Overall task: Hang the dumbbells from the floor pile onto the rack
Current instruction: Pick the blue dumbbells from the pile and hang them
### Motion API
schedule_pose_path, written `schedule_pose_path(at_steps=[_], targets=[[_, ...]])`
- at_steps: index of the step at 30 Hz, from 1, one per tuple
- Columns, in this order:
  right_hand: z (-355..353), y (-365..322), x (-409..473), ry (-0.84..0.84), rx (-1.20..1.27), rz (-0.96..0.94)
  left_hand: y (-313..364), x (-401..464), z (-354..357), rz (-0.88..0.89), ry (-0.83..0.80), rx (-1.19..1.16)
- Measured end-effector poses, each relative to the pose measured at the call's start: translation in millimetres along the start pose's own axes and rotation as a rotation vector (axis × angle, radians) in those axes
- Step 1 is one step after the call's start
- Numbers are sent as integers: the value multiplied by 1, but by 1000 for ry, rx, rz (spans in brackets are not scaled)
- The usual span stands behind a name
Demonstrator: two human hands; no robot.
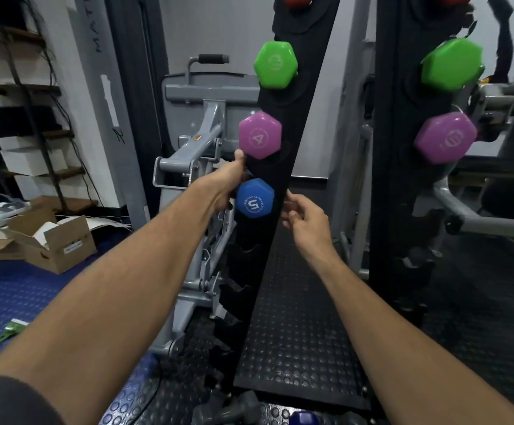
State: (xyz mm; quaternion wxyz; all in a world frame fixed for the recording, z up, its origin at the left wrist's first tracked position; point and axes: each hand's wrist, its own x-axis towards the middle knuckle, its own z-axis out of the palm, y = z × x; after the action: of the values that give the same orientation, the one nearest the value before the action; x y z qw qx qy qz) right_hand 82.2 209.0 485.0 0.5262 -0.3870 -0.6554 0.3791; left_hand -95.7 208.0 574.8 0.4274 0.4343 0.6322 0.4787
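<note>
Bottom edge, nearest: grey dumbbell lying on the studded black floor mat, with part of a dark blue dumbbell just right of it. This is the visible piece of the floor pile.

Both forearms reach forward and up to the rack.

Left hand: wraps behind the left side of the blue dumbbell marked "5", fingers hidden behind it, thumb up touching the rack edge just under the purple head. It appears to hold the handle. The dumbbell sits at a cradle on the black rack upright.

Right hand: at the right edge of the same upright, fingers loosely curled, holding nothing, just beside the blue dumbbell but apart from it.

Up the same upright: purple dumbbell marked "4", then green dumbbell, then a red one cut by the top edge. Lower cradles hold nothing.

Second black upright to the right carries the far heads, green and purple.

Behind: grey gym machine. Far left on blue floor: open cardboard boxes.
</note>
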Motion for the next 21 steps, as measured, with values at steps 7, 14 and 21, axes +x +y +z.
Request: schedule_pose_path(at_steps=[7, 14, 21], targets=[[-26, -1, -9, -118, -87, 38, -8, -18, 18, 93, 246, -186], [-83, 36, -39, -231, -185, 143, -45, -82, 83, 755, 817, -43], [-112, 92, -66, -242, -211, 248, -114, -114, 155, 1091, 657, 154]])
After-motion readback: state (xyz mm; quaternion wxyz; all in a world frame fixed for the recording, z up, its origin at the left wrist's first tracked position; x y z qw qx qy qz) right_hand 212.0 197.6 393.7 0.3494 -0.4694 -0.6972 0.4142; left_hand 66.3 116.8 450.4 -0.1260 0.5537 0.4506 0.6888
